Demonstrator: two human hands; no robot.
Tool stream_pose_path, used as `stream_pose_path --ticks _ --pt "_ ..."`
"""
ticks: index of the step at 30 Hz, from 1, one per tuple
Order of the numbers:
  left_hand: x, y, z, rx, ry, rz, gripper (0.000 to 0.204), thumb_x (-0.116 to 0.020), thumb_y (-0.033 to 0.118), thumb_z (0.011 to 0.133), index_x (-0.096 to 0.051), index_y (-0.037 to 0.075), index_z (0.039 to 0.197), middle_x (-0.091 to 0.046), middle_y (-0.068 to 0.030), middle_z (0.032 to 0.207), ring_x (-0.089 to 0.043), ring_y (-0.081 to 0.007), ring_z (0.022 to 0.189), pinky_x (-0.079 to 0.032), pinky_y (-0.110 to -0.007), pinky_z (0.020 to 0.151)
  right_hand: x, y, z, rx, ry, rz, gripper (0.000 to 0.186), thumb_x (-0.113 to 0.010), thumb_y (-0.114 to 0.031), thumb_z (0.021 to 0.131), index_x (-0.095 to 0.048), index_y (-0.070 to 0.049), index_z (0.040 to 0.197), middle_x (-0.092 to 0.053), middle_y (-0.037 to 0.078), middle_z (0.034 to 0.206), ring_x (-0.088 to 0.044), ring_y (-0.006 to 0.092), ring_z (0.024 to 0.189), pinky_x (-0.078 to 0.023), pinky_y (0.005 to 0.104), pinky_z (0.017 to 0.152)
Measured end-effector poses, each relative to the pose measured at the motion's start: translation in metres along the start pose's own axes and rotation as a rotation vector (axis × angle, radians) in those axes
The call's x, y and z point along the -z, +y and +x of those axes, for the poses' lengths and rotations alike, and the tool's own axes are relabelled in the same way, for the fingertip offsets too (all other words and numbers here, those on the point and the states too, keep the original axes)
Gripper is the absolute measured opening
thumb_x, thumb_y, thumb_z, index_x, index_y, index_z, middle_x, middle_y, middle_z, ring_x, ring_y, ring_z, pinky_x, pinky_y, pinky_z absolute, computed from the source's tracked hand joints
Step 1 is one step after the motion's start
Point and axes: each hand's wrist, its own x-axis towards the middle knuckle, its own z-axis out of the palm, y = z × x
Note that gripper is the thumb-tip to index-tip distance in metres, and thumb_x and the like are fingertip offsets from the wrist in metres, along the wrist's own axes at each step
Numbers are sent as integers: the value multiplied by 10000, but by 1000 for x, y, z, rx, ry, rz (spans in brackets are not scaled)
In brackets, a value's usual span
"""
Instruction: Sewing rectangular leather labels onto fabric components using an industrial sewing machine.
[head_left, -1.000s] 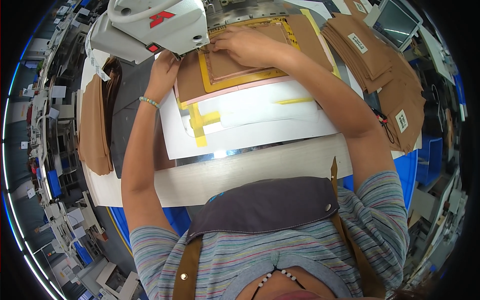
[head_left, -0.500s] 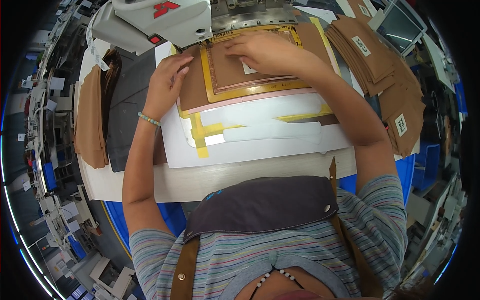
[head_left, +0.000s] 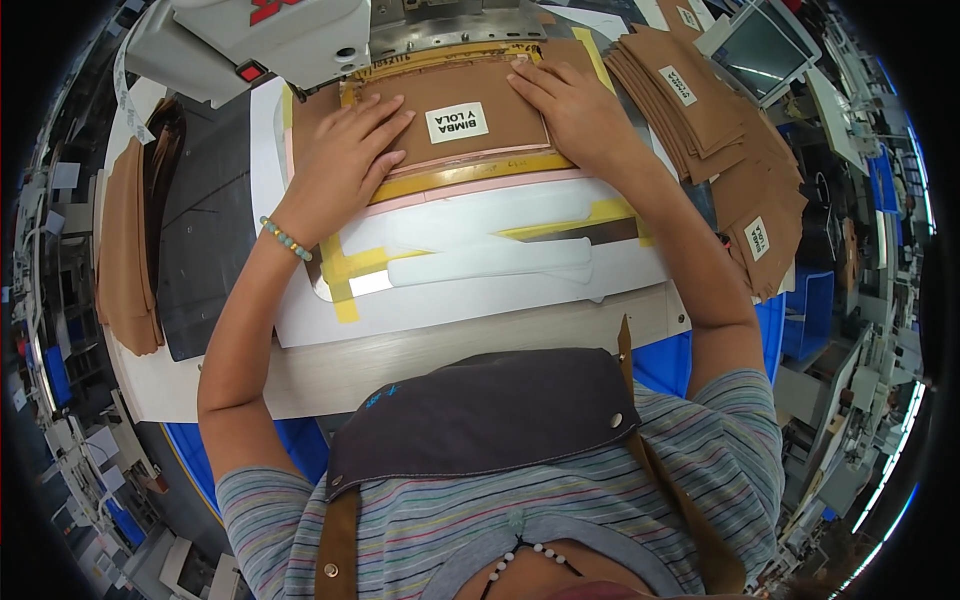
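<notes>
A brown panel with a white label [head_left: 457, 122] at its middle lies inside a yellow-edged frame [head_left: 470, 178]. My left hand [head_left: 345, 155] rests on the left side of the panel [head_left: 470, 88], fingers spread and covering that edge. On its right side, my right hand [head_left: 575, 112] lies with fingers stretched out and tips at the panel's upper right corner. Neither hand grips anything. Under the frame is a white sheet [head_left: 420, 318] with strips of yellow tape [head_left: 342, 290].
A white sewing machine head [head_left: 290, 45] and a metal clamp bar [head_left: 460, 35] stand just beyond the panel. Brown pieces are stacked at the left [head_left: 125, 250] and fanned out in a labelled pile [head_left: 670, 110] at the right. A screen [head_left: 757, 50] stands at the far right.
My right hand has moved right, off the middle of the panel, uncovering the label. My left hand has come over the panel's left side and lies flatter. The whole view has shifted.
</notes>
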Motion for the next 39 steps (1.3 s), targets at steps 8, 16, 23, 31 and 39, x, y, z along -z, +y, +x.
stream_pose_path --ticks 8,16,23,31,39 --pt "-1 -2 -6 12 0 35 477 -617 233 1057 -582 89 1511 -518 -81 1620 -426 -324 1526 -328 -487 1263 7 -4 16 -31 -120 9 439 -634 -30 925 -675 -54 1361 -661 59 1445 -627 272 1201 -541 394 1012" --pt "-9 -7 -2 7 -16 97 488 -600 259 1068 -565 104 1529 -505 -79 1631 -422 -317 1530 -331 -489 1254 23 -5 22 -21 -76 112 373 -609 -24 901 -701 -10 1263 -718 96 1261 -651 296 1145 -545 420 986" --pt "-8 -3 2 37 -14 116 492 -614 282 1061 -579 96 1515 -529 -95 1603 -435 -338 1509 -344 -478 1239 36 2 30 -7 -188 164 383 -605 -30 922 -698 -6 1293 -724 101 1273 -649 304 1161 -565 416 1004" --pt "-7 3 7 57 -17 106 492 -615 300 1062 -586 83 1503 -541 -116 1583 -459 -355 1480 -358 -477 1234 41 10 32 -20 -323 219 423 -608 -61 962 -667 -26 1379 -656 96 1450 -599 309 1249 -532 412 1069" --pt "-3 20 22 70 -16 139 481 -613 306 1064 -595 75 1486 -556 -122 1562 -483 -374 1448 -392 -479 1215 37 16 29 25 -227 213 396 -647 -76 927 -711 -42 1317 -696 40 1386 -617 277 1218 -575 397 1014"
